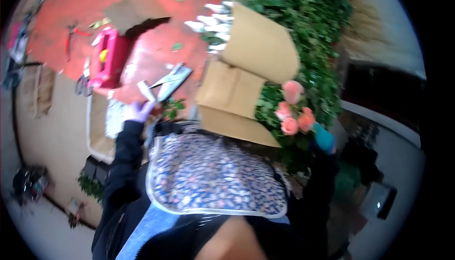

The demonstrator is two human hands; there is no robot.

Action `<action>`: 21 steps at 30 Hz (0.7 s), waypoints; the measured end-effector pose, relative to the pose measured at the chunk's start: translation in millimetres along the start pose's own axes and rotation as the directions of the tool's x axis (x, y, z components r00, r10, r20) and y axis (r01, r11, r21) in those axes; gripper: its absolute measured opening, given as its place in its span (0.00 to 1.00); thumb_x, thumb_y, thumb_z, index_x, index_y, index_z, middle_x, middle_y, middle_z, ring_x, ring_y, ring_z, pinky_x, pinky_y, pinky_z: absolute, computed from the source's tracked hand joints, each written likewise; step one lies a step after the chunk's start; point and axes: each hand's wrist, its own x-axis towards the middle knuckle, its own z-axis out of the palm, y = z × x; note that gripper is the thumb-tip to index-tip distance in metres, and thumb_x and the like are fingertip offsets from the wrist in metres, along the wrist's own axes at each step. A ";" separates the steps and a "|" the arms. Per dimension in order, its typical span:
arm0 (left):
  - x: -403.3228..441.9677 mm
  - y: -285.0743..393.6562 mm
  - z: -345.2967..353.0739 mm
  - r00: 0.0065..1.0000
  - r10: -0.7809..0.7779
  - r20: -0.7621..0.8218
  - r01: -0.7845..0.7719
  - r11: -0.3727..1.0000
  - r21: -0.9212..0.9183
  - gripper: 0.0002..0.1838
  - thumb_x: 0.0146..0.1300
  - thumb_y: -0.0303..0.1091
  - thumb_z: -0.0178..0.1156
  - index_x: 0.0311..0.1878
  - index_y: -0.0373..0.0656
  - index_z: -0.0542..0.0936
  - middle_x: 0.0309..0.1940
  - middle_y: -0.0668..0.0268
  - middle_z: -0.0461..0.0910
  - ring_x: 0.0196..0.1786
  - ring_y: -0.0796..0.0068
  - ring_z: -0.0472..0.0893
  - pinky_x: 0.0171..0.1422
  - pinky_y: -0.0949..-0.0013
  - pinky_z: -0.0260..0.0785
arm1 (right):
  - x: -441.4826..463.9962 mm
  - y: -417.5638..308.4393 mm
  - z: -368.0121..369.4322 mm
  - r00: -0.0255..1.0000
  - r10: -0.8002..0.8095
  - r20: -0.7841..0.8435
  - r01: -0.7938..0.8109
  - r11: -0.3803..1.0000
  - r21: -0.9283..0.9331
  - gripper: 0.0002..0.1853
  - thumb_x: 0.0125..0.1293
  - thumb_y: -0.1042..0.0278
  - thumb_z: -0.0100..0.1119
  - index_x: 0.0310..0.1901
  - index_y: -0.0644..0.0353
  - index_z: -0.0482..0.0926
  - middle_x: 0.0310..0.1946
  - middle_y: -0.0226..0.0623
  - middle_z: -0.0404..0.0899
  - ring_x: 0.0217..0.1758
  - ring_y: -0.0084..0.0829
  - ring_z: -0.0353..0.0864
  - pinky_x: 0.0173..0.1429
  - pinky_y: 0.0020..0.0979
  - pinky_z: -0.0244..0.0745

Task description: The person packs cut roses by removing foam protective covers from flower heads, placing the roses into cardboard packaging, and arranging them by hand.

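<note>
Red tabletop (156, 56) with green-leaved, white-wrapped bundles (219, 19), seemingly finished, at twelve o'clock; pink roses (289, 126) at one, tan cardboard (232, 88) beside them unclosed; purple-gloved left hand (136, 113) (ten) near white strip (146, 90), teal-gloved right hand (324, 139) (two), both grips indeterminable.

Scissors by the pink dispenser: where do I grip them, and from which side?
Best grip the scissors by the dark handles, coming from the wearer's side, with the left hand, which is nearer. The handles lie at the near edge of the red table, while the blades point away across it, so this approach should avoid both blades and dispenser.
</note>
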 end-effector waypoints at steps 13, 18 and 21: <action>35.1 6.7 25.8 0.992 -0.123 -0.015 0.124 0.983 0.138 0.33 0.68 0.63 0.51 0.36 0.38 0.86 0.31 0.47 0.84 0.41 0.48 0.84 0.51 0.53 0.74 | 5.3 -35.6 -14.9 0.905 0.102 0.414 -0.089 0.995 -0.052 0.19 0.65 0.66 0.58 0.57 0.62 0.76 0.46 0.42 0.81 0.45 0.35 0.80 0.51 0.35 0.75; 38.1 -13.5 30.6 0.991 -0.135 -0.019 0.135 0.964 0.230 0.31 0.71 0.59 0.48 0.39 0.37 0.85 0.32 0.47 0.84 0.42 0.47 0.84 0.50 0.52 0.74 | 23.2 -27.4 -18.2 0.833 0.118 0.541 -0.093 0.993 -0.073 0.18 0.66 0.66 0.58 0.56 0.62 0.77 0.45 0.43 0.81 0.45 0.35 0.80 0.51 0.35 0.76; 12.7 -32.1 3.5 0.982 -0.179 0.065 0.156 0.951 0.267 0.30 0.70 0.59 0.48 0.41 0.38 0.85 0.37 0.44 0.83 0.45 0.45 0.83 0.54 0.50 0.73 | 45.2 -8.4 -10.1 0.787 0.100 0.609 -0.050 0.994 -0.099 0.17 0.66 0.67 0.58 0.55 0.61 0.77 0.45 0.44 0.82 0.44 0.35 0.81 0.50 0.35 0.76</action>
